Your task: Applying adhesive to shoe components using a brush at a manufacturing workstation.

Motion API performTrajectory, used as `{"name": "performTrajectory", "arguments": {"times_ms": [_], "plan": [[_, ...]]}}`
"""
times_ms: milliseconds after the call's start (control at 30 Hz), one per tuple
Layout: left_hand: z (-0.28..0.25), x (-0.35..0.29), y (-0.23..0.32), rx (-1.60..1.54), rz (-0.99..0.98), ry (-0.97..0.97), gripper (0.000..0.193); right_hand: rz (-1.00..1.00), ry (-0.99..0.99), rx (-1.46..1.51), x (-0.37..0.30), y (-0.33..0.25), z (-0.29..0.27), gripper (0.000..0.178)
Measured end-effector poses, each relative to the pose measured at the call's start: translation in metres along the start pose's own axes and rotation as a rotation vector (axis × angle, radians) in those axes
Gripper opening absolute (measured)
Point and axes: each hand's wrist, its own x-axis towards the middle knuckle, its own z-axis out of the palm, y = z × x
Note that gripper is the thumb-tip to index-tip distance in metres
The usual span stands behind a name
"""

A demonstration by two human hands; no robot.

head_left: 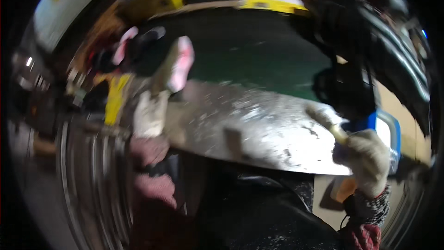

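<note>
My left hand (151,113), in a pale work glove, is closed on the lower end of a long olive piece with a pink and white face (181,64), shaped somewhat like a shoe sole. It is held up over the left end of a smeared metal plate (259,122). At the plate's right end my right hand (370,159), also gloved, is closed round a pale-handled tool (327,119) that looks like a brush. Its tip points up and left above the plate; blur hides its detail. Beside that hand is a blue-rimmed container (394,134), partly hidden.
A dark green surface (240,51) lies behind the plate. Another pink piece (125,45) is at the far left, near a yellow strip (116,98). Yellow packaging (275,0) lines the back. A shiny dark bulky shape (393,51) is at right; an orange object (344,189) is below the plate.
</note>
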Motion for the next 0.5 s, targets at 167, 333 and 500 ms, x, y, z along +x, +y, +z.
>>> {"name": "performTrajectory", "arguments": {"times_ms": [167, 333, 500], "plan": [[0.132, 0.031, -0.111, -0.203, -0.239, -0.419, 0.024, 0.359, 0.571, -0.299, -0.075, 0.058, -0.142, 0.031], [0.274, 0.049, -0.297, 0.075, -0.795, -0.585, 0.028, 0.512, 0.356, -0.194, -0.005, 0.096, -0.179, 0.028], [0.344, 0.009, -0.372, -0.088, -1.15, -0.863, 0.04, 0.529, -0.196, -0.489, 0.044, 0.135, -0.166, 0.028]]}}
